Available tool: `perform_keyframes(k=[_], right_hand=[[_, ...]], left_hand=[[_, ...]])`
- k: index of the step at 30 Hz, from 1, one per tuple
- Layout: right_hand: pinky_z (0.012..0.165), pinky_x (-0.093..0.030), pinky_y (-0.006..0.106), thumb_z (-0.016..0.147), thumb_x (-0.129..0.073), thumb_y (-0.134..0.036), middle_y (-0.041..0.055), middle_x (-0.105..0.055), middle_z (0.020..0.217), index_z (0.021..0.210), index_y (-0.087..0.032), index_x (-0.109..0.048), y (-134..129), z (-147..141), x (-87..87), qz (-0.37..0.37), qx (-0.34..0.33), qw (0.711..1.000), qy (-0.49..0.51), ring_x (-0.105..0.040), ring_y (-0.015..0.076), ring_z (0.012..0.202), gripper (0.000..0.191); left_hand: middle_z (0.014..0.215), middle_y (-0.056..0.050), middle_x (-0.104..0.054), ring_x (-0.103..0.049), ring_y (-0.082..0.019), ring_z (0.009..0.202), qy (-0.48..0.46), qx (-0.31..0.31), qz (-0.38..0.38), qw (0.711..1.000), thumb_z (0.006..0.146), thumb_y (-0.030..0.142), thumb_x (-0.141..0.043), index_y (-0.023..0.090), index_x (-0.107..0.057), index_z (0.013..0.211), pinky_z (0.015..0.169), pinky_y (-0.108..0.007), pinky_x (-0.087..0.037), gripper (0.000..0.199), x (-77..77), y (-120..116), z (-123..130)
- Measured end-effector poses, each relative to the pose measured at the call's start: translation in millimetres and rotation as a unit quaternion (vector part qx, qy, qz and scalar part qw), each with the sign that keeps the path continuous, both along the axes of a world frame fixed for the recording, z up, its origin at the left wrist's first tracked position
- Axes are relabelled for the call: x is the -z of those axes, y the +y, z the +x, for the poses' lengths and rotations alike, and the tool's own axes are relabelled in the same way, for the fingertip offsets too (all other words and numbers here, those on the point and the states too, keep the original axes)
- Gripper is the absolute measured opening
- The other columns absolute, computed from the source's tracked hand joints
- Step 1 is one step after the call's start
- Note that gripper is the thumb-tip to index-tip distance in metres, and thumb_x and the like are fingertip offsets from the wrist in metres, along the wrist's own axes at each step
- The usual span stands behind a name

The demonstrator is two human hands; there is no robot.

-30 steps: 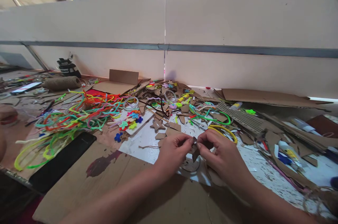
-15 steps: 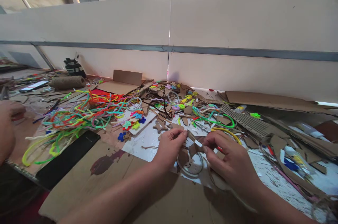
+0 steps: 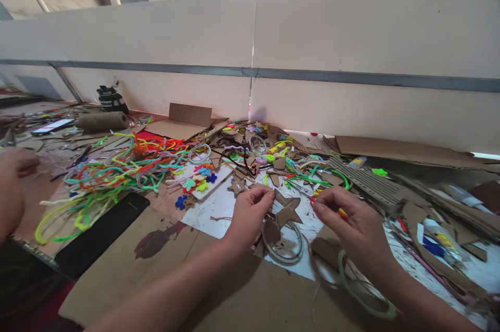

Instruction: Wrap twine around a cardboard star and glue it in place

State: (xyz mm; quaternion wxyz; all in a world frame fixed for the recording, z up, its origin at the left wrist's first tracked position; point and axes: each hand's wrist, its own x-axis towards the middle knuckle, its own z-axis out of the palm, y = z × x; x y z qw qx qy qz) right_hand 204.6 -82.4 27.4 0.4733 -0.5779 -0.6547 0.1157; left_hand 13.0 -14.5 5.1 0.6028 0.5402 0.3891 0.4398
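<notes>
Our two hands work over the clutter. Our left hand (image 3: 252, 209) pinches one cardboard star (image 3: 288, 209) by its left side, above a pale hoop (image 3: 284, 249). Our right hand (image 3: 347, 214) is just right of the star, thumb and forefinger near a small red thing (image 3: 312, 200); we cannot tell whether they grip it. We count two phones, one black (image 3: 102, 233) and one lit (image 3: 53, 126), and one twine roll (image 3: 102, 121). Another person's hand (image 3: 15, 183) is at the left edge. Nearest us, the cardboard sheet (image 3: 164, 280) offers open room. The dark bottle (image 3: 111, 99) bears pale lettering, too small to read.
</notes>
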Motion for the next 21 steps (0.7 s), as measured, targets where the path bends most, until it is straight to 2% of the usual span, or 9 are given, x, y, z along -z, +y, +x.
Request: perform_keyframes(k=[3,6,10,16,21], right_hand=[[0.065,-0.043,0.029,0.091,-0.060,-0.036,0.0000,-0.062,0.079,0.084,-0.023,-0.063,1,-2,1.5,-0.040,0.001,0.999,0.032,-0.056,0.0173,0.071,0.015],[0.066,-0.045,0.030,0.090,-0.061,-0.044,0.0026,-0.065,0.087,0.095,-0.022,-0.066,3,-2,3.6,-0.105,-0.022,0.991,0.077,-0.060,0.0195,0.078,0.023],[0.061,-0.042,0.029,0.088,-0.061,-0.047,0.0015,-0.060,0.074,0.083,-0.021,-0.067,7,-1,5.7,-0.149,-0.040,0.982,0.110,-0.055,0.0180,0.069,0.028],[0.058,-0.045,0.028,0.078,-0.070,-0.050,0.0016,-0.060,0.069,0.074,-0.020,-0.066,11,-3,1.3,-0.167,-0.050,0.961,0.217,-0.053,0.0162,0.063,0.031],[0.057,-0.044,0.028,0.075,-0.073,-0.049,0.0000,-0.058,0.066,0.071,-0.020,-0.065,13,-1,0.6,-0.164,-0.040,0.955,0.246,-0.051,0.0149,0.061,0.031]], left_hand=[[0.069,0.000,-0.055,-0.048,-0.013,0.064,0.016,0.011,0.019,1.000,0.083,0.044,-0.063,0.016,-0.066,0.075,0.062,-0.025,-0.039,0.030,1.4,-2,0],[0.071,0.000,-0.058,-0.049,-0.013,0.065,0.026,0.016,0.024,0.999,0.085,0.044,-0.062,0.016,-0.068,0.078,0.061,-0.025,-0.040,0.029,0.9,-3,0],[0.069,0.000,-0.058,-0.051,-0.012,0.062,-0.002,0.039,-0.007,0.999,0.081,0.045,-0.067,0.016,-0.067,0.075,0.059,-0.024,-0.042,0.029,-3.0,-5,0],[0.072,-0.001,-0.062,-0.054,-0.011,0.056,-0.079,0.079,-0.128,0.985,0.076,0.052,-0.076,0.017,-0.067,0.080,0.053,-0.023,-0.042,0.037,-4.2,-10,3],[0.074,-0.001,-0.063,-0.058,-0.011,0.055,-0.088,0.054,-0.135,0.985,0.079,0.055,-0.073,0.018,-0.069,0.088,0.051,-0.022,-0.041,0.039,-6.7,-11,1]])
